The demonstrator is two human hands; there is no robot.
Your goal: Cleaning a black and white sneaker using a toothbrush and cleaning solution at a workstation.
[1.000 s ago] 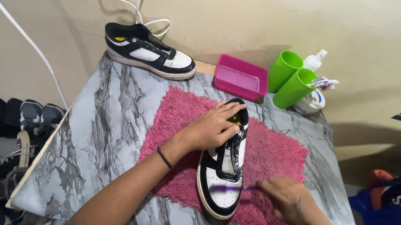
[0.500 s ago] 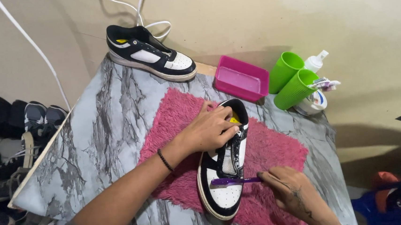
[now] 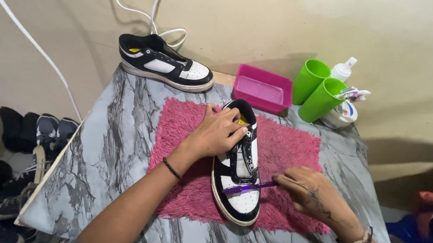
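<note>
A black-and-white sneaker (image 3: 242, 196) lies toe toward me on a pink shaggy mat (image 3: 290, 152). My left hand (image 3: 217, 132) grips the sneaker's heel and collar, holding it down. My right hand (image 3: 310, 193) holds a purple toothbrush (image 3: 244, 188) by its handle, with the brush head lying across the sneaker's white toe area. The matching second sneaker (image 3: 164, 64) sits on its own at the far edge of the marble-patterned table (image 3: 111, 144).
A pink rectangular basin (image 3: 262, 89) stands behind the mat. Two green cups (image 3: 316, 91), a white pump bottle (image 3: 344, 69) and a small white tub sit at the far right. Several shoes (image 3: 21, 165) lie on the floor to the left. A white cable hangs on the wall.
The toothbrush has shifted up the toe toward the laces, and my right hand has come closer to the shoe. My left hand slid back on the collar. The view drifted slightly.
</note>
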